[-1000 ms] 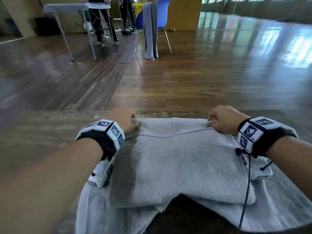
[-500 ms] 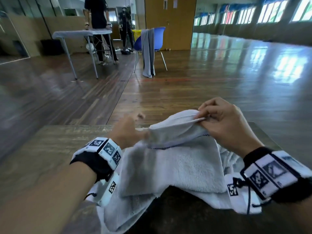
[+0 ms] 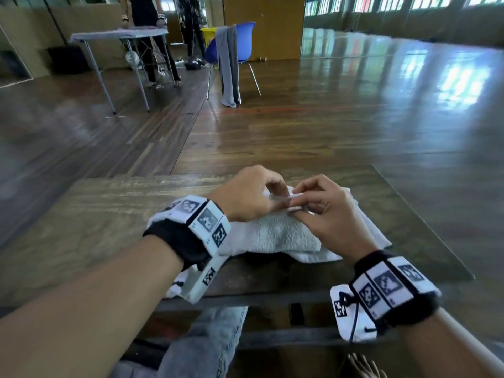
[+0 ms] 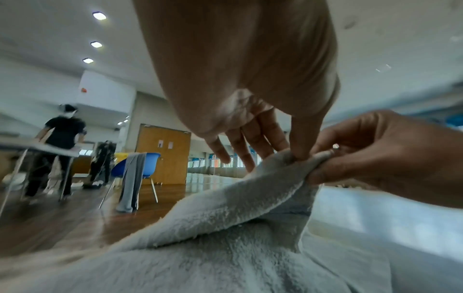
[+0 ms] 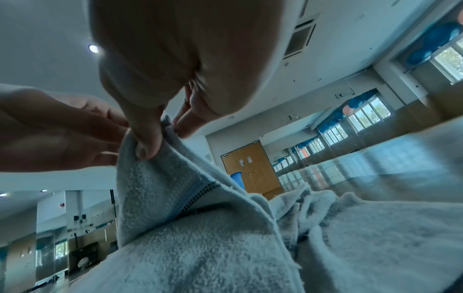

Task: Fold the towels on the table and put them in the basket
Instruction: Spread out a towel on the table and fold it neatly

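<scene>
We pinched the towel (image 3: 275,236) corners together with both hands, left (image 3: 245,197) and right (image 3: 330,214), so folding on the surface (image 3: 109,214) was half done, no basket visible.

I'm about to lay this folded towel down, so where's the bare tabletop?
Bare wood lies left of the white towel, out to the table edge, with a narrower strip on its right. The middle is crowded: left hand and right hand pinch the towel there.
</scene>
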A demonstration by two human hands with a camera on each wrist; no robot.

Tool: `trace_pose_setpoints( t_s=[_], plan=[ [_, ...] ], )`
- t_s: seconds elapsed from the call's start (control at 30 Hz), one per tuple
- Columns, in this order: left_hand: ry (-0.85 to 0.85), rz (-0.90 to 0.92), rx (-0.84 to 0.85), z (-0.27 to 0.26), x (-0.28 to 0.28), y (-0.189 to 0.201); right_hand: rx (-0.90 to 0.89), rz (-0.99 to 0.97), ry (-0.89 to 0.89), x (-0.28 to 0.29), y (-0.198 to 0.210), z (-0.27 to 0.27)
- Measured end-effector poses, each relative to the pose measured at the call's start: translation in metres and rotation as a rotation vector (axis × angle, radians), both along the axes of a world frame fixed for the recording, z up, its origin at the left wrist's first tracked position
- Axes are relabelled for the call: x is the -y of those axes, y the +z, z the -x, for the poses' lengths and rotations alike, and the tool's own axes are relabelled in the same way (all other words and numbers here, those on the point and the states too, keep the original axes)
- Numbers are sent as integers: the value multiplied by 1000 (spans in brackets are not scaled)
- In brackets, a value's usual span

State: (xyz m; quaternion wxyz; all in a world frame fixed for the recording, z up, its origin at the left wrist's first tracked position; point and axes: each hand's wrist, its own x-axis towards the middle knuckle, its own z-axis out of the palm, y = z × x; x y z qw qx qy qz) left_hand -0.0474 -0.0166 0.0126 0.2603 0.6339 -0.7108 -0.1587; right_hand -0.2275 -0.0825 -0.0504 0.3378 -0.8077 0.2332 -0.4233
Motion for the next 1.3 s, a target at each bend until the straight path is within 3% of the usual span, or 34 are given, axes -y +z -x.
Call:
trace_pose_setpoints(
  t_s=[0.1,0.27,0.47,0.7,1.3],
  plan=[
    [20,101,34,6,4,6,17,-35,-22,1,4,4],
    [177,199,-39,12,6,-7,-1,67,-142,6,9,11],
    [176,123,-122,22,-2,-21,60,-111,-103,11,8,10],
    [226,161,-209,31,-3,-26,76,-157,-125,19,6,13],
    [248,120,-105,43,4,-24,129,-153,-88,13,10,19]
  ],
)
